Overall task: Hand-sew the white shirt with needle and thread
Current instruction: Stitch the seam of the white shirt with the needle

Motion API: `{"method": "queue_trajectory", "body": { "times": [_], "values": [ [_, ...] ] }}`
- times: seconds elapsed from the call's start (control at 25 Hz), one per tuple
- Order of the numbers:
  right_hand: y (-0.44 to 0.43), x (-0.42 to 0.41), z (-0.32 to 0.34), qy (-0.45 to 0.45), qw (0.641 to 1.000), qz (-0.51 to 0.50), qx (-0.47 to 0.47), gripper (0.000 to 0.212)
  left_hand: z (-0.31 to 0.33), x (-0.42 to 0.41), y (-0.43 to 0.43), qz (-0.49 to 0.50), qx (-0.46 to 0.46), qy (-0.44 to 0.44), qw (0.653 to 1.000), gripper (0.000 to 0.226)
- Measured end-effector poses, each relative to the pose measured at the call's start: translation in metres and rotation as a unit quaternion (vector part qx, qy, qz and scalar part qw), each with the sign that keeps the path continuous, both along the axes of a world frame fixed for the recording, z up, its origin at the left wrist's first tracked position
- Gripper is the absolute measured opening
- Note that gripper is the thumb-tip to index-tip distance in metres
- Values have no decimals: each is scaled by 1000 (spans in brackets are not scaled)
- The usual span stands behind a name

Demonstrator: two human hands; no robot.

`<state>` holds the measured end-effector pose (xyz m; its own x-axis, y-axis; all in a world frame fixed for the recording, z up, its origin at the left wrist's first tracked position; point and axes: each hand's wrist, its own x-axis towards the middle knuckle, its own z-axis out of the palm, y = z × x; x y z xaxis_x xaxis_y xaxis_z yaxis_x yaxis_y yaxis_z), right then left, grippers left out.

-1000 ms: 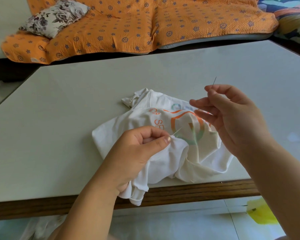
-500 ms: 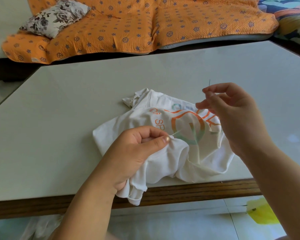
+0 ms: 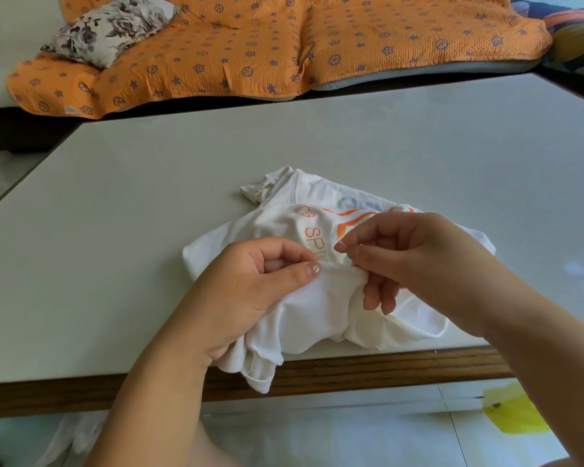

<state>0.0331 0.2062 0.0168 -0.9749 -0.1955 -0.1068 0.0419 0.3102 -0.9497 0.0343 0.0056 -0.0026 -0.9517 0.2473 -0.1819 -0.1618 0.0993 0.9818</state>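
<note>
A crumpled white shirt with orange and teal print lies near the table's front edge, part of it hanging over. My left hand pinches a raised fold of the shirt between thumb and fingers. My right hand sits just to the right of that fold and pinches a thin needle between thumb and forefinger, its tip pointing left toward the fold. The thread is too fine to make out.
The pale table has a wooden front edge. Behind it stands a sofa with an orange patterned cover and a floral pillow. A yellow object lies on the floor at lower right.
My right hand came down and left from its raised position, bringing the needle close to the fold. My left hand kept its pinch on the shirt.
</note>
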Motion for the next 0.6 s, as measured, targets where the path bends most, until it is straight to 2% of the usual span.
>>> {"method": "queue_trajectory", "body": {
  "times": [0.12, 0.32, 0.6],
  "values": [
    [-1, 3, 2, -1, 999, 22, 37, 19, -1, 0, 0, 6, -8, 9, 1000, 19],
    [-1, 3, 7, -30, 996, 46, 65, 22, -1, 0, 1, 14, -18, 19, 1000, 17],
    [-1, 4, 9, -46, 996, 59, 51, 18, 0, 1, 1, 15, -5, 12, 1000, 14]
  ]
}}
